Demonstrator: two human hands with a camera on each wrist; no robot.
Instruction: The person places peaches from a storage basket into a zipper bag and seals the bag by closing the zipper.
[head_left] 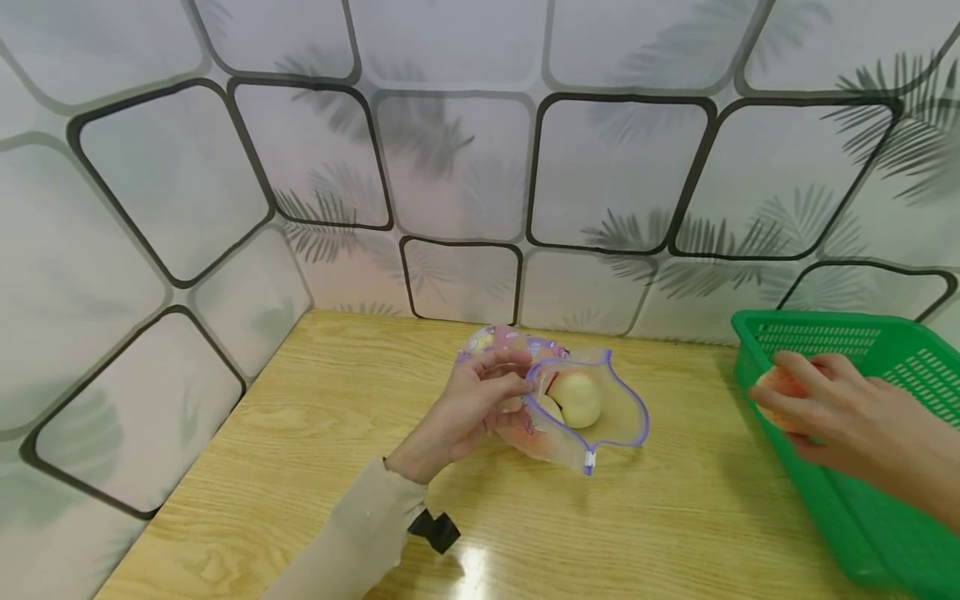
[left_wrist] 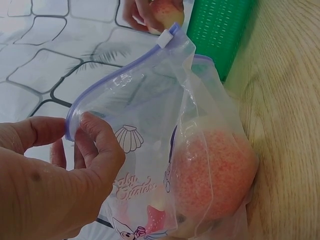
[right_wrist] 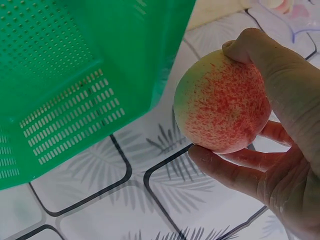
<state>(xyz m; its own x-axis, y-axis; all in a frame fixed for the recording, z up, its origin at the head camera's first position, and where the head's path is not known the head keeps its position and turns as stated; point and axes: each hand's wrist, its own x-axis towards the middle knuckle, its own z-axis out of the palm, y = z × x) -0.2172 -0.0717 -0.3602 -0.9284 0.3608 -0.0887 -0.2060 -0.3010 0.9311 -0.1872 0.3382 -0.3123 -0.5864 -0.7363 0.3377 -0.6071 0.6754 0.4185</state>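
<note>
My left hand pinches the purple-edged rim of a clear zip bag printed with shells and a starfish. The bag lies on the table with its mouth held apart and its white slider at one end. Inside are pale, rounded peaches; the left wrist view shows a reddish one through the plastic. At the right, my right hand grips a red-speckled peach between thumb and fingers, over the near-left rim of a green basket.
The green basket, with slotted sides, stands at the table's right. The wooden table meets a wall with a rounded-square and leaf pattern at the back and left. A small black object sits at my left cuff.
</note>
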